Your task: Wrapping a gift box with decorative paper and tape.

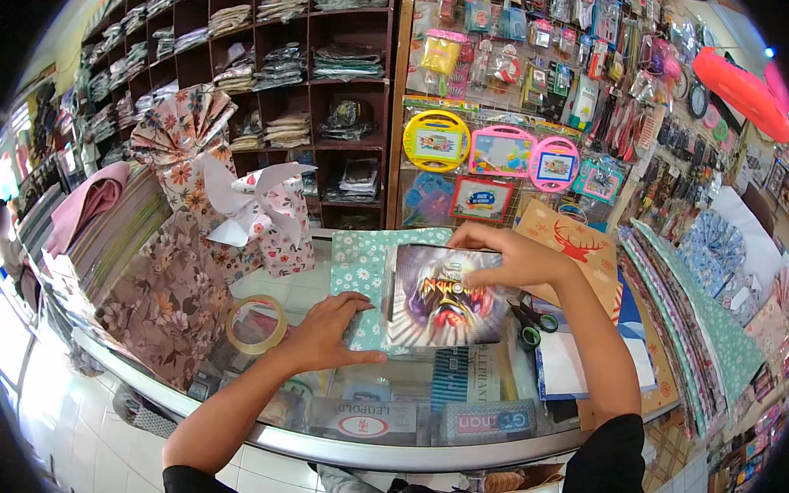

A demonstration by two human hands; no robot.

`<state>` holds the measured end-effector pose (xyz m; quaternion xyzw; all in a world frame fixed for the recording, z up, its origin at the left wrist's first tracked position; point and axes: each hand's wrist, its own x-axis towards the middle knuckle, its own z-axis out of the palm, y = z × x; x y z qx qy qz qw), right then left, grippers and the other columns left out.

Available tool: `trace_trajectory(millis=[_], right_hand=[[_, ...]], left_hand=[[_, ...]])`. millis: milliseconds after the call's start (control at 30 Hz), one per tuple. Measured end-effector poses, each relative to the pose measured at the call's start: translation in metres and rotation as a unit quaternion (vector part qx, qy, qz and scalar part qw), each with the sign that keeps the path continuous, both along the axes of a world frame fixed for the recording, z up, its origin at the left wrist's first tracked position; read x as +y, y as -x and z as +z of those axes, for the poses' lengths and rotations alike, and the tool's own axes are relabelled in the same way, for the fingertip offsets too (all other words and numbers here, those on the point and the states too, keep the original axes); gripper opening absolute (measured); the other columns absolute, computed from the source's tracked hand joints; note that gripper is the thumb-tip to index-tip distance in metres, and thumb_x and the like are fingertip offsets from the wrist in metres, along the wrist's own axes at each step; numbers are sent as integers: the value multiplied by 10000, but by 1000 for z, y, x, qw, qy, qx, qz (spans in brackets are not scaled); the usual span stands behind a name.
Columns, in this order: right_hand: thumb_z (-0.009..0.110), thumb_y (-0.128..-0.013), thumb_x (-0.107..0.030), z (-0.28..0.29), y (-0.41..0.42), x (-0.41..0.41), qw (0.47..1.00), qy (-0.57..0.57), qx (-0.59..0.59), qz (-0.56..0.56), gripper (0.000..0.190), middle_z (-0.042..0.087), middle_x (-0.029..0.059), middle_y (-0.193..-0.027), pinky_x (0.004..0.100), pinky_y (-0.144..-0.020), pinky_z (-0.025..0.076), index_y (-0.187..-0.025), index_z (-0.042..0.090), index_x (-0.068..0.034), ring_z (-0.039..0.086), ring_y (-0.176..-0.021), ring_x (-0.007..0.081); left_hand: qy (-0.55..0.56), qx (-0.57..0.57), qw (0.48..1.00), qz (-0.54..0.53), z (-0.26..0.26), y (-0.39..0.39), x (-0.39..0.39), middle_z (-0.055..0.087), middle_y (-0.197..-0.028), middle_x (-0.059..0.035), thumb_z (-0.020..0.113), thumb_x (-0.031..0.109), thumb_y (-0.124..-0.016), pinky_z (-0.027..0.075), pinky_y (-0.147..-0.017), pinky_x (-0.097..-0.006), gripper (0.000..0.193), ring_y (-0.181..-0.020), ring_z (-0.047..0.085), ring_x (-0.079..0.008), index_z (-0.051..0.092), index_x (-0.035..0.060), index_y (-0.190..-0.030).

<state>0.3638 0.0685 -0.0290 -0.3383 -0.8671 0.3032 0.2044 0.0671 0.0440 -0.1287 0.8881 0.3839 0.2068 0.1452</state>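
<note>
A printed box (444, 316) with a colourful picture and lettering lies on the right part of a green daisy-patterned paper sheet (359, 258), on a glass counter. My right hand (511, 256) grips the box at its far right side, thumb on the top face and fingers over the far edge. On the left, my left hand (326, 330) rests at the sheet's near-left edge, its thumb and fingers spread, holding nothing that I can see. Black-handled scissors with green finger rings (531, 327) lie just right of the box. Left of my left hand is a roll of clear tape (256, 323).
Floral wrapped packages (284, 241) with a white bow and a paper fan stand at the back left. Brown floral paper (164, 301) covers the counter's left end. Reindeer-print paper (572, 249), white paper (592, 364) and patterned sheets (672, 314) lie right. The metal edge (417, 452) borders the front.
</note>
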Motion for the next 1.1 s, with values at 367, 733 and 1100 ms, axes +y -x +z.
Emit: trace_trajectory(millis=[367, 733, 1100], right_hand=[[627, -800, -383, -14, 7, -2, 996, -26, -76, -36, 444, 534, 121, -1100, 347, -883, 395, -1089, 507, -67, 507, -1047, 235], [763, -617, -436, -17, 6, -17, 988, -78, -130, 3, 779, 448, 165, -1164, 352, -946, 349, -1172, 412, -17, 420, -1127, 298], [800, -592, -364, -5, 22, -27, 992, -101, -62, -32, 767, 461, 146, -1214, 349, -972, 348, -1181, 436, -35, 431, -1156, 283]], left_hand=[[-43, 50, 997, -34, 1, -2, -6, 401, -1245, -199, 593, 564, -745, 297, -997, -423, 788, -1148, 401, -332, 405, -19, -1241], [50, 66, 996, -27, 5, 12, 5, 261, -1376, -219, 511, 436, -841, 176, -1076, -453, 708, -1295, 244, -348, 280, -35, -1318], [36, 109, 993, -42, 1, 12, 5, 234, -1404, -208, 450, 385, -880, 121, -1078, -495, 604, -1335, 163, -318, 301, -6, -1316]])
